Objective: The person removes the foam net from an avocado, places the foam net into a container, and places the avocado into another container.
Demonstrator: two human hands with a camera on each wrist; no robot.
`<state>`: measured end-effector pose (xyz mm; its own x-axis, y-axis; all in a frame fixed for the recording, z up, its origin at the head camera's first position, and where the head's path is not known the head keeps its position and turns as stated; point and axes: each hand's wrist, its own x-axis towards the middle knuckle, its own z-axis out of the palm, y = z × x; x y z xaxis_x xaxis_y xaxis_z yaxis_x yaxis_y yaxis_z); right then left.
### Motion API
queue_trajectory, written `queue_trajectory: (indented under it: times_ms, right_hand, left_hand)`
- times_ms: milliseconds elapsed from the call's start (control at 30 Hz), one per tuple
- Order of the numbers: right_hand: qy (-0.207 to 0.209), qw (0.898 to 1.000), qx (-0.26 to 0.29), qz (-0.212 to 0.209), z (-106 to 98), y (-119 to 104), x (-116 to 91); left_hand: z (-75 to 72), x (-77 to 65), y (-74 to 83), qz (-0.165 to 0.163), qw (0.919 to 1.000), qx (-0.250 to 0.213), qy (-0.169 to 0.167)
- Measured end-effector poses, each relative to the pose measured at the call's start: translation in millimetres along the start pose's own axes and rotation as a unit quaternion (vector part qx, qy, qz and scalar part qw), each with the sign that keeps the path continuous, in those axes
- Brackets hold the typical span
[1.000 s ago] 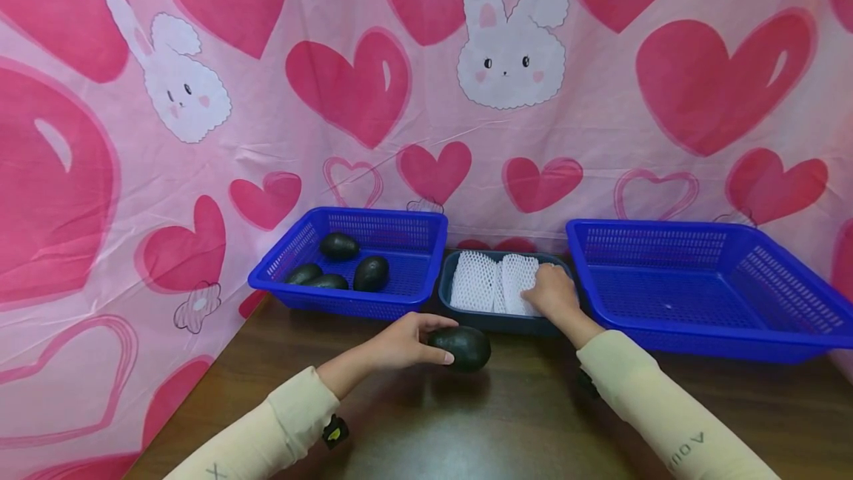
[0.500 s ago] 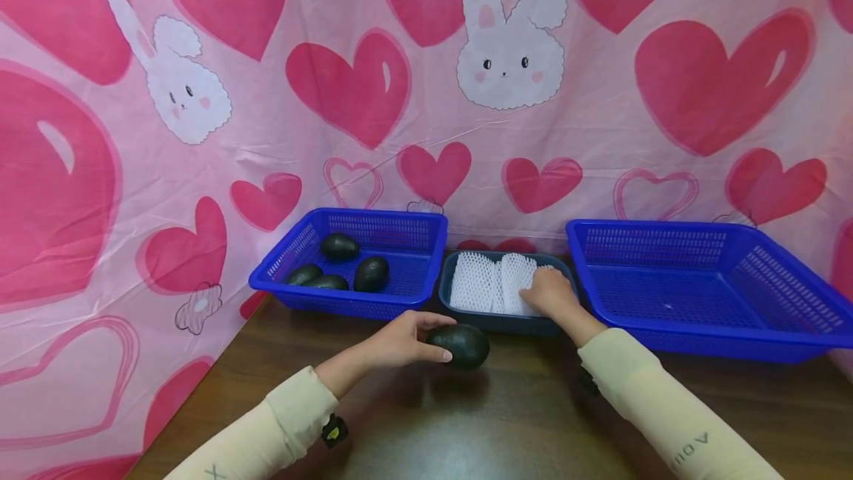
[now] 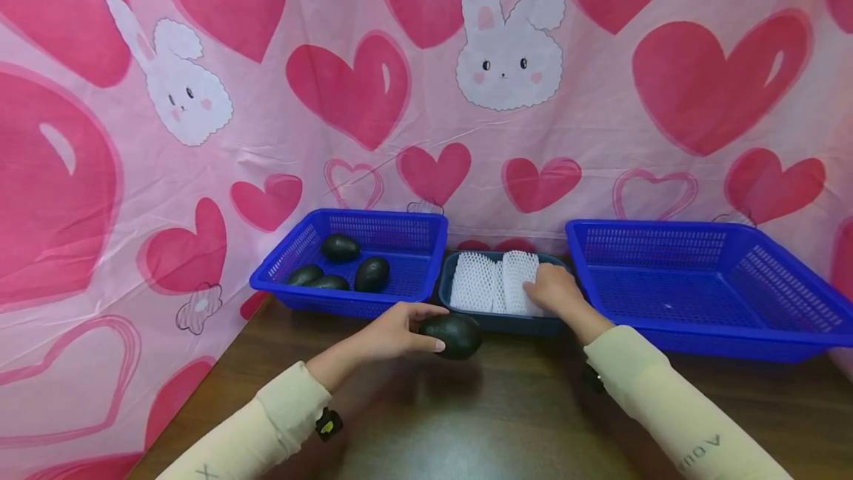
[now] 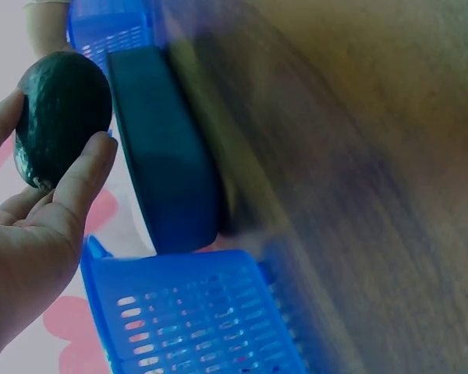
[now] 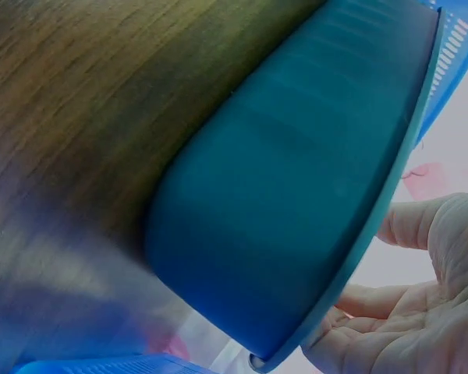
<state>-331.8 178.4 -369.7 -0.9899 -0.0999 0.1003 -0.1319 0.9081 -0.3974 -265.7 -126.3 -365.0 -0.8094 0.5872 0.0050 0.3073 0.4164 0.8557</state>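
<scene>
My left hand (image 3: 393, 333) grips a dark green avocado (image 3: 457, 338), thumb on one side and fingers on the other. It is held above the table in front of a small dark tray (image 3: 513, 324). The left wrist view shows the avocado (image 4: 62, 117) between thumb and fingers. White foam fruit nets (image 3: 474, 284) fill the tray. My right hand (image 3: 558, 292) reaches into its right end, thumb beside a net. In the right wrist view, the tray wall (image 5: 273, 187) hides the fingertips of the right hand (image 5: 421, 304), so I cannot tell whether they pinch a net.
At the back left is a blue plastic basket (image 3: 406, 243) with several avocados (image 3: 371, 274) in it. A larger blue basket (image 3: 656, 280) stands right of the tray, with nothing in it. Behind everything hangs a pink cloth (image 3: 426, 121) with hearts and rabbits.
My left hand has moved a little to the left and upward in the head view, carrying the avocado. The right hand stays in the tray, with only a slight shift.
</scene>
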Motion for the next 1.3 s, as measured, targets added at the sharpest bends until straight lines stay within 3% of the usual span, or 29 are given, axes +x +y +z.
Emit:
queue_trajectory:
  times_ms: [267, 633, 933, 1300]
  right_hand:
    - [-0.003, 1.0, -0.001, 0.005, -10.7, -4.2, -3.2]
    - [0.033, 0.999, 0.018, -0.019, -15.4, -16.8, -4.6]
    - [0.035, 0.995, 0.083, -0.034, -12.1, -43.2, -6.2]
    - [0.023, 0.982, 0.179, -0.055, 8.0, -83.1, -7.2]
  left_hand:
    - [-16.3, 0.0, 6.6, 0.016, 0.9996, 0.001, 0.021]
    - [-51.0, 4.4, 13.5, 0.013, 0.9953, -0.021, 0.093]
    - [-77.0, 11.1, 5.5, -0.017, 0.9865, -0.015, 0.162]
    - [-89.6, 20.1, -8.3, -0.063, 0.9767, 0.003, 0.205]
